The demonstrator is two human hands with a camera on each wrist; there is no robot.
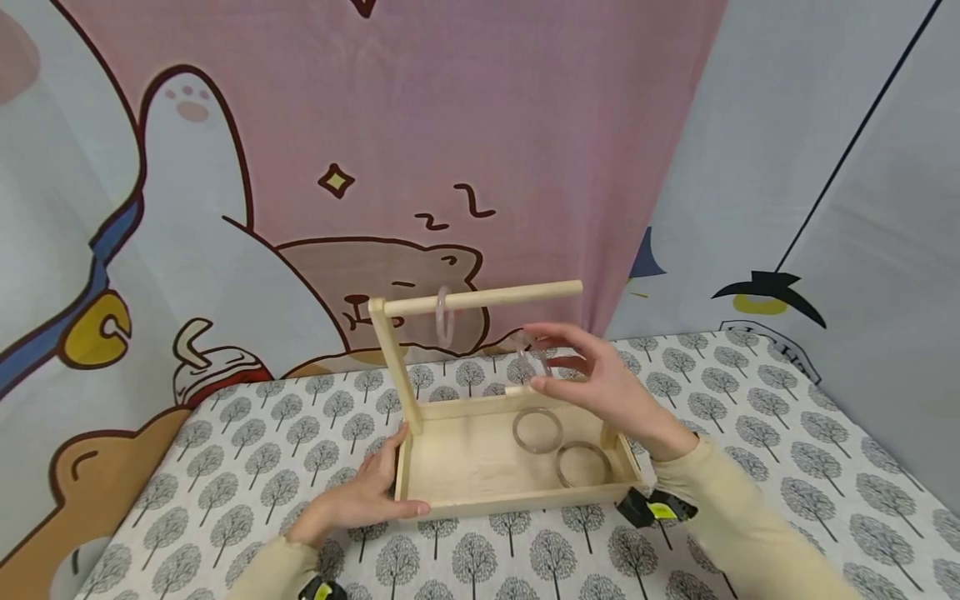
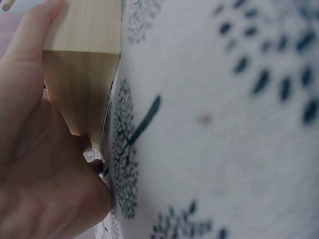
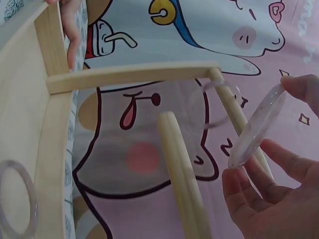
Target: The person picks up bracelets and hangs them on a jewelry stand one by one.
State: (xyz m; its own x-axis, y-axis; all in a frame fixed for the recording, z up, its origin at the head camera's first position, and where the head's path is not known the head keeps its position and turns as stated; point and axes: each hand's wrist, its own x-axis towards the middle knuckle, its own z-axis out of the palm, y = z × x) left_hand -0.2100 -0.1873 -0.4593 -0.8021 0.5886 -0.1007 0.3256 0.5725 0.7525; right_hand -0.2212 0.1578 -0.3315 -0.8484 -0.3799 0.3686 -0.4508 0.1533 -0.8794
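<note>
Right hand (image 1: 588, 379) pinches a clear bangle (image 3: 253, 125) just right of the head view's centre; left hand (image 1: 367, 492) grips the tray (image 1: 517, 502). Apparently mid-carry; next likely calls for aligning it with the lower rod (image 1: 517, 390).

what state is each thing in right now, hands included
tray: right side up on the cloth
left hand: gripping tray
right hand: pinching held ring
held ring: raised above tray
hung ring: looped around upper bar
lower bar: visible part bare
left loose ring: lying in tray
right loose ring: lying in tray
</note>
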